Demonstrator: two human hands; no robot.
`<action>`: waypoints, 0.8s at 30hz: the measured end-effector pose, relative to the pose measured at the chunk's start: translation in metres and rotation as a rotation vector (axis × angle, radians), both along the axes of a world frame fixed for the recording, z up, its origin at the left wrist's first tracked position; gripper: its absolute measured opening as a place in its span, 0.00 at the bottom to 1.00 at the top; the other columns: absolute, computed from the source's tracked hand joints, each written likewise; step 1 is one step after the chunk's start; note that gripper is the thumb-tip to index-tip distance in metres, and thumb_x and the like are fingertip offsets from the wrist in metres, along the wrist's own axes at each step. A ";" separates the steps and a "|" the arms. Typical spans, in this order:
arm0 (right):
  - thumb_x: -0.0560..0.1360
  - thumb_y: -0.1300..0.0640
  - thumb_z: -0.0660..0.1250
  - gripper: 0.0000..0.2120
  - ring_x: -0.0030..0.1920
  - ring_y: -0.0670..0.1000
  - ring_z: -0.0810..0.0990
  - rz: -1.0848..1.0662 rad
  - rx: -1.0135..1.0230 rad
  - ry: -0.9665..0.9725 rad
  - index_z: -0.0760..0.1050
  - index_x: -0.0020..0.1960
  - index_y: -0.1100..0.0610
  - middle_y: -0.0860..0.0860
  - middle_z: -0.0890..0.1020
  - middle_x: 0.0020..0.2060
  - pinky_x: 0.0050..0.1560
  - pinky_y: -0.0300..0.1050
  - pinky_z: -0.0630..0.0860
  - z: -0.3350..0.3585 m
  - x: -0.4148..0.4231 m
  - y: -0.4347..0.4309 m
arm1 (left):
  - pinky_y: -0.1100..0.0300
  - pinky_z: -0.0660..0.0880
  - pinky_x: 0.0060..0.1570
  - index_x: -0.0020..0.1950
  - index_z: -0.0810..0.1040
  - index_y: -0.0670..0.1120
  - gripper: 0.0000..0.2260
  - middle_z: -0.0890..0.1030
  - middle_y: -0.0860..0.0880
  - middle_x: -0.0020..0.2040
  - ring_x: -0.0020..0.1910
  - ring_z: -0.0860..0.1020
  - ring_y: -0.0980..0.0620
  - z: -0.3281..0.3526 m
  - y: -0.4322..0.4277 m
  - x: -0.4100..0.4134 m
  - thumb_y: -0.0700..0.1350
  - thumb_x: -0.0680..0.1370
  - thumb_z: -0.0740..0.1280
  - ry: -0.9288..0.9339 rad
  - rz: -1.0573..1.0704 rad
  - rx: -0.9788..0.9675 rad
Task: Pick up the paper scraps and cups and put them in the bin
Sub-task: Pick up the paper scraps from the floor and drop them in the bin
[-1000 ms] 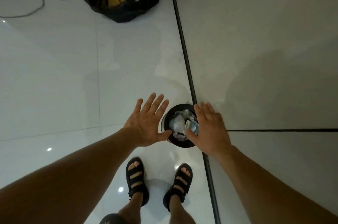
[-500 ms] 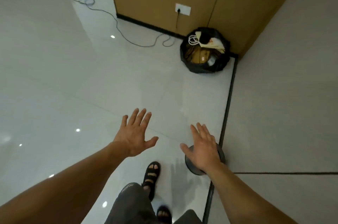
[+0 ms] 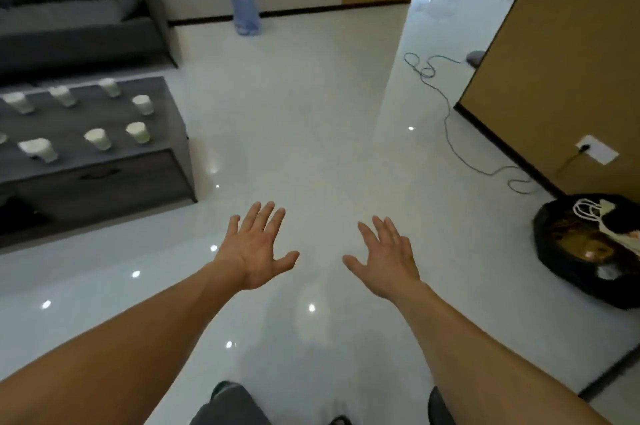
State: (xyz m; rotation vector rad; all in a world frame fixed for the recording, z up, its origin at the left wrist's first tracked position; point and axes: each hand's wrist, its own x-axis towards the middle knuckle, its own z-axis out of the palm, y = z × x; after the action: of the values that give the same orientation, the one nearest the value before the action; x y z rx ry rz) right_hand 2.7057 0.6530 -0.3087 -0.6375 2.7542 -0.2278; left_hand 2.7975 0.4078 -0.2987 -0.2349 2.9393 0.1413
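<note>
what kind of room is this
Probably a living room or office lounge: a grey sofa by the wall, a low grey table in front of it set with white cups, and a large water bottle standing on the glossy tiled floor.

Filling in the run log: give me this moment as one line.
left hand: open, empty | right hand: open, empty | cups: standing on grey table | bin: not in view

White cups (image 3: 138,132) stand upright (well apart) on the grey table (image 3: 69,120).
</note>
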 end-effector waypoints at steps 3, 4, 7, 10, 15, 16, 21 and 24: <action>0.77 0.32 0.52 0.37 0.78 0.52 0.37 0.151 0.008 0.045 0.46 0.79 0.47 0.50 0.45 0.79 0.76 0.57 0.43 0.013 0.021 -0.084 | 0.44 0.41 0.74 0.78 0.40 0.53 0.40 0.40 0.50 0.79 0.77 0.37 0.48 0.009 -0.069 0.055 0.73 0.73 0.43 0.040 0.160 0.006; 0.77 0.32 0.52 0.37 0.78 0.52 0.38 0.200 0.008 0.054 0.46 0.79 0.47 0.50 0.45 0.79 0.75 0.57 0.44 0.017 0.029 -0.113 | 0.44 0.42 0.74 0.78 0.40 0.53 0.40 0.40 0.50 0.79 0.77 0.38 0.48 0.011 -0.093 0.073 0.73 0.72 0.43 0.048 0.208 0.003; 0.77 0.32 0.52 0.37 0.78 0.52 0.38 0.337 -0.004 0.066 0.47 0.79 0.46 0.50 0.46 0.79 0.76 0.58 0.44 0.027 0.061 -0.206 | 0.43 0.43 0.74 0.78 0.40 0.53 0.40 0.41 0.50 0.79 0.77 0.39 0.48 0.017 -0.166 0.133 0.73 0.73 0.43 0.073 0.346 -0.007; 0.76 0.31 0.52 0.36 0.78 0.52 0.39 0.465 -0.016 0.057 0.48 0.79 0.45 0.50 0.47 0.79 0.76 0.58 0.44 0.034 0.106 -0.303 | 0.43 0.43 0.74 0.78 0.42 0.52 0.39 0.41 0.50 0.79 0.77 0.39 0.48 0.024 -0.242 0.200 0.72 0.74 0.46 0.108 0.468 -0.005; 0.76 0.30 0.53 0.36 0.78 0.53 0.43 0.650 -0.049 0.074 0.51 0.78 0.43 0.49 0.48 0.79 0.75 0.57 0.46 0.038 0.177 -0.442 | 0.43 0.43 0.74 0.78 0.42 0.51 0.39 0.41 0.49 0.79 0.77 0.39 0.48 0.029 -0.345 0.299 0.71 0.74 0.45 0.106 0.676 -0.028; 0.76 0.30 0.53 0.35 0.78 0.53 0.43 0.681 -0.048 0.070 0.51 0.78 0.43 0.48 0.48 0.79 0.75 0.57 0.46 0.038 0.189 -0.463 | 0.43 0.43 0.74 0.78 0.42 0.51 0.38 0.41 0.49 0.79 0.77 0.39 0.48 0.029 -0.360 0.316 0.71 0.75 0.46 0.102 0.713 -0.025; 0.76 0.30 0.54 0.35 0.78 0.53 0.43 0.805 -0.033 0.059 0.53 0.78 0.43 0.48 0.50 0.79 0.75 0.58 0.46 0.028 0.228 -0.570 | 0.43 0.41 0.73 0.78 0.41 0.52 0.37 0.40 0.50 0.79 0.77 0.37 0.49 0.018 -0.426 0.376 0.70 0.76 0.47 0.109 0.897 0.019; 0.75 0.30 0.54 0.35 0.78 0.53 0.44 0.914 -0.035 0.073 0.53 0.77 0.43 0.49 0.51 0.79 0.75 0.58 0.46 0.015 0.250 -0.632 | 0.42 0.42 0.73 0.78 0.42 0.52 0.37 0.40 0.50 0.79 0.77 0.37 0.48 0.010 -0.463 0.400 0.70 0.76 0.47 0.071 0.985 0.013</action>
State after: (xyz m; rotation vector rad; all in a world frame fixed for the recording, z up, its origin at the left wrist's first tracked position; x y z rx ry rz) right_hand 2.9555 0.0208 -0.2935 -1.8205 2.2224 -0.0358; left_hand 3.1974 -0.0557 -0.2883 -1.6560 2.5884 0.2951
